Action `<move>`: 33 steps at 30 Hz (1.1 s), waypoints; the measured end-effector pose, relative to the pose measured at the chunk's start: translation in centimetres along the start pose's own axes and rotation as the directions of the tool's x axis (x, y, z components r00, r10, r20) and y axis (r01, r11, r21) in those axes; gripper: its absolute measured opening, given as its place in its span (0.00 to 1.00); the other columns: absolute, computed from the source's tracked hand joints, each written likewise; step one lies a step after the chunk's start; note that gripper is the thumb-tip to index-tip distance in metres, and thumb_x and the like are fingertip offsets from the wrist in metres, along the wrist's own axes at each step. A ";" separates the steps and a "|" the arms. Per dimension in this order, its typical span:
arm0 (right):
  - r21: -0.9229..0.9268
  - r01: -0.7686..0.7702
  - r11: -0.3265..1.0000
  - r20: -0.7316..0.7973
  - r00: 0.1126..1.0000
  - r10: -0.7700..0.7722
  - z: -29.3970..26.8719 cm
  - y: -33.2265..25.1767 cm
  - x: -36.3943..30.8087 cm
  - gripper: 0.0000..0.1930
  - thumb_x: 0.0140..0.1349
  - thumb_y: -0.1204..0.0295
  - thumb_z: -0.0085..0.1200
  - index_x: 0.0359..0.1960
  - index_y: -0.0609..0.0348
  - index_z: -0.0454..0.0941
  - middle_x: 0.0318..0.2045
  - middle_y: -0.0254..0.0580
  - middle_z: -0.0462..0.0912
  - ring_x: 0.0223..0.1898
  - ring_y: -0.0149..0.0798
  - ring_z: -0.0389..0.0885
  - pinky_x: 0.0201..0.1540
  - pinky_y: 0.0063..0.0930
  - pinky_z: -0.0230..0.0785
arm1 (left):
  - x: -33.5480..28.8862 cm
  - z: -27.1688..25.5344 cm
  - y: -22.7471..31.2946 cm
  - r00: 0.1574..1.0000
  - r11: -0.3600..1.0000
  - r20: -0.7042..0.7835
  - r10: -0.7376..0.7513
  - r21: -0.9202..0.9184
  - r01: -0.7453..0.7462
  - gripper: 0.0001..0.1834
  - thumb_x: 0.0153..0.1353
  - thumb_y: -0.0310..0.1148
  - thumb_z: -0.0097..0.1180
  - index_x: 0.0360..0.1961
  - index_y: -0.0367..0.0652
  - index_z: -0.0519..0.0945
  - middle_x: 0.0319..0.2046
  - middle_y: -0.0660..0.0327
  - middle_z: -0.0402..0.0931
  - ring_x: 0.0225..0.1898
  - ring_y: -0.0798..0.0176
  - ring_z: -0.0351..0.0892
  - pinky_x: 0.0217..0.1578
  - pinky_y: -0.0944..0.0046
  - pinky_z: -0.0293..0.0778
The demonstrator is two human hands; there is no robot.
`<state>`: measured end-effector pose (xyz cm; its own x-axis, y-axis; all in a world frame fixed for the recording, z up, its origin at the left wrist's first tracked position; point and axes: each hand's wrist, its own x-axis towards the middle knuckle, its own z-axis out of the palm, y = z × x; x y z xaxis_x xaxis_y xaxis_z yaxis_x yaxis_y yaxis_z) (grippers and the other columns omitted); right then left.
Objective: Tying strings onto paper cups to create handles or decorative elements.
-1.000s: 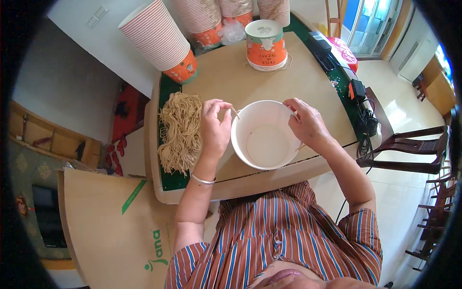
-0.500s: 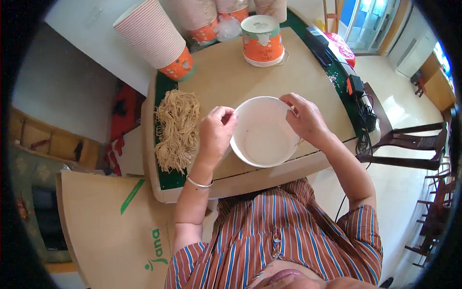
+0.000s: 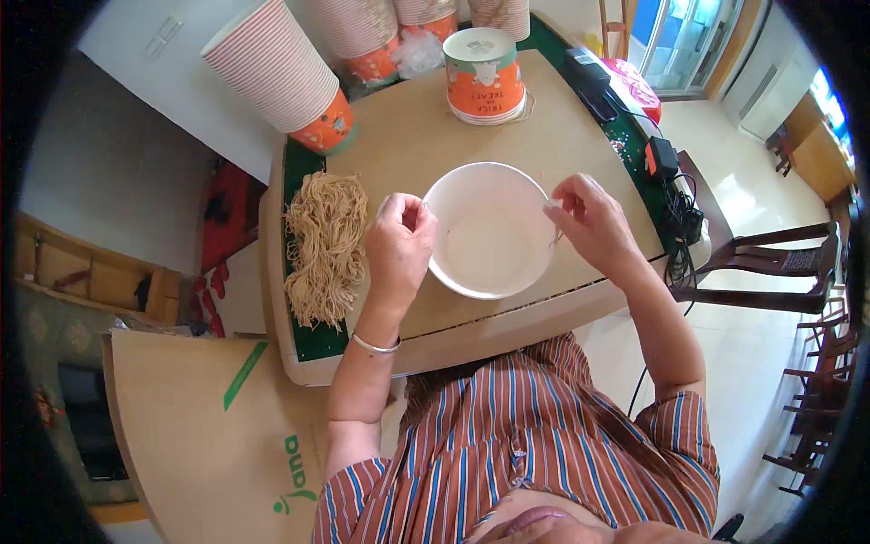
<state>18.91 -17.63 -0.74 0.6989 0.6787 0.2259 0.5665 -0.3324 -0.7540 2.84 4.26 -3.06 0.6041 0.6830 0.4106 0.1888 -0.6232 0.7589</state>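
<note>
A white-lined paper bucket (image 3: 489,231) stands with its mouth up on the cardboard-covered table, between my hands. My left hand (image 3: 400,245) is closed in a pinch at the left edge of its rim; what the fingertips hold is too small to make out. At the right of the rim, my right hand (image 3: 594,222) has thumb and forefinger pressed together, and anything between them is hidden. A short bit of cord shows at the bucket's right side, below the right fingertips. Left of my left hand lies a bundle of beige cords (image 3: 326,249).
An upside-down orange bucket (image 3: 485,91) with a cord handle stands farther back. A tall stack of nested buckets (image 3: 281,82) leans at the back left, with more stacks behind. Cables and a black adapter (image 3: 663,159) line the right edge. A dark chair (image 3: 779,263) stands at right.
My right hand has drawn a little away from the bucket's rim. My left fingers have shifted slightly up along the rim's left side. The whole view has moved a little.
</note>
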 end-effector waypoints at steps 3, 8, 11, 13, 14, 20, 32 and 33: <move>-0.032 -0.039 0.999 0.069 0.997 0.041 -0.1 0.3 -1.0 0.12 0.63 0.67 0.63 0.38 0.63 0.77 0.29 0.46 0.80 0.29 0.39 0.79 0.37 0.34 0.74 | 0.2 0.1 0.2 0.999 0.999 -0.035 0.037 -0.009 -0.037 0.04 0.57 0.25 0.62 0.30 0.38 0.79 0.25 0.58 0.80 0.25 0.63 0.80 0.29 0.62 0.76; 0.071 -0.069 0.995 0.073 0.995 0.064 -0.1 1.5 -0.4 0.13 0.62 0.67 0.63 0.35 0.67 0.77 0.24 0.48 0.81 0.26 0.40 0.80 0.34 0.35 0.73 | 0.6 0.3 1.1 0.988 0.991 -0.086 0.130 0.025 -0.128 0.04 0.57 0.24 0.62 0.30 0.39 0.78 0.26 0.58 0.79 0.25 0.62 0.80 0.29 0.61 0.77; 0.095 -0.057 0.994 0.077 0.996 0.050 -0.1 2.9 0.3 0.11 0.62 0.69 0.62 0.34 0.67 0.77 0.23 0.48 0.82 0.24 0.38 0.80 0.30 0.34 0.73 | 0.8 0.7 1.9 0.994 0.996 -0.071 0.084 -0.021 -0.086 0.04 0.58 0.24 0.62 0.30 0.39 0.78 0.27 0.59 0.79 0.25 0.62 0.80 0.29 0.61 0.77; 0.109 -0.053 0.993 0.091 0.995 0.043 -0.5 2.3 1.0 0.10 0.62 0.70 0.60 0.34 0.67 0.77 0.23 0.47 0.82 0.22 0.37 0.80 0.28 0.33 0.73 | 1.1 0.7 2.3 0.989 0.992 -0.077 0.129 0.016 -0.128 0.04 0.58 0.25 0.62 0.30 0.39 0.78 0.27 0.58 0.79 0.25 0.61 0.81 0.29 0.60 0.77; 0.144 -0.183 0.973 0.145 0.976 0.162 -0.9 1.6 1.2 0.09 0.63 0.71 0.59 0.34 0.66 0.76 0.22 0.46 0.82 0.19 0.35 0.79 0.23 0.31 0.72 | 1.2 0.7 2.6 0.989 0.990 -0.069 0.133 0.046 -0.130 0.04 0.58 0.26 0.62 0.30 0.39 0.78 0.27 0.58 0.79 0.25 0.60 0.81 0.29 0.60 0.77; 0.197 -0.275 0.941 0.208 0.950 0.234 -4.4 1.3 2.1 0.08 0.64 0.74 0.57 0.33 0.64 0.72 0.22 0.40 0.80 0.13 0.30 0.76 0.14 0.26 0.68 | 3.0 1.6 4.2 0.996 0.999 0.084 0.011 -0.038 -0.008 0.06 0.59 0.28 0.63 0.29 0.37 0.79 0.24 0.54 0.82 0.26 0.55 0.83 0.32 0.57 0.78; -0.325 0.156 0.933 -0.256 0.935 -0.245 -10.0 -0.2 8.8 0.06 0.69 0.74 0.53 0.41 0.61 0.69 0.31 0.54 0.80 0.33 0.58 0.82 0.36 0.48 0.73 | 17.5 6.7 6.9 0.955 0.943 0.235 0.180 -0.318 -0.099 0.08 0.55 0.30 0.66 0.32 0.36 0.82 0.26 0.54 0.84 0.29 0.57 0.84 0.34 0.59 0.78; -0.392 0.181 0.902 -0.302 0.901 -0.312 -9.8 0.6 10.1 0.06 0.69 0.73 0.52 0.41 0.60 0.69 0.33 0.55 0.80 0.35 0.60 0.82 0.37 0.50 0.73 | 18.4 7.0 8.3 0.962 0.958 0.145 0.233 -0.206 -0.201 0.08 0.55 0.30 0.66 0.33 0.36 0.82 0.28 0.52 0.84 0.31 0.55 0.85 0.36 0.57 0.78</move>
<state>30.59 -17.39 7.12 0.5849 0.5171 0.6249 0.8085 -0.4336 -0.3979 20.94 9.06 7.25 0.7370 0.4561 0.4988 -0.1008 -0.6556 0.7483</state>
